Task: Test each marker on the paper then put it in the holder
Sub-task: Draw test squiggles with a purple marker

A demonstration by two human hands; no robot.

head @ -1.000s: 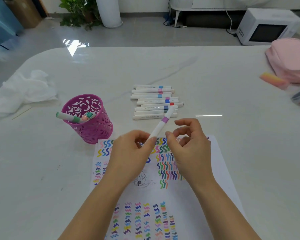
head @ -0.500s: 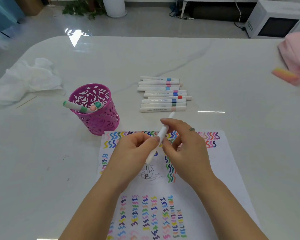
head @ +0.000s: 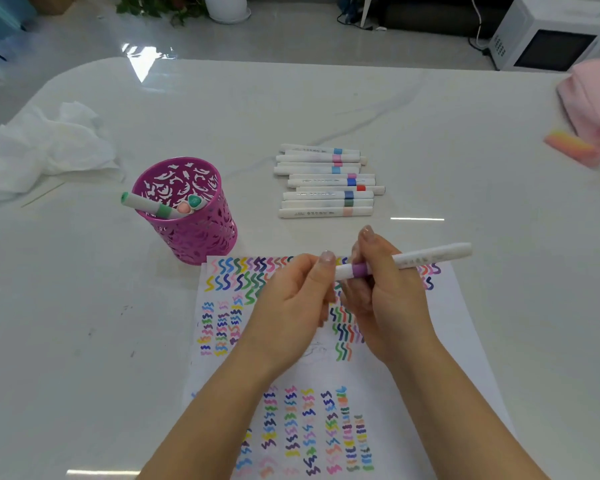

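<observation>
White marble-look table (head: 430,109) fills most of the view, with a glossy floor beyond it where a microwave (head: 551,46) sits low at the top right and a plant pot is cut off by the top edge. Over the paper (head: 458,327), both hands meet on one marker (head: 406,262) held nearly level, its white barrel pointing right and a purple band showing just beside the fingers. The right hand (head: 385,299) is wrapped around the barrel; the left hand (head: 291,306) pinches the end next to the band, and that tip is hidden behind the thumb, so whether a cap is on or coming off cannot be told. Coloured squiggles cover the sheet, though the middle of it is blocked by the hands and wrists, with only a faint sketch peeking out. To the left stands the magenta cut-out holder (head: 187,230), touching or just off the paper's corner, with a green-capped marker and two more cap ends leaning inside. A row of loose markers (head: 326,181) lies beyond the hands. Crumpled tissue (head: 45,147) rests at the far left; a pink pouch (head: 593,102) and an orange-pink block (head: 572,147) are blurred and clipped at the right edge.
</observation>
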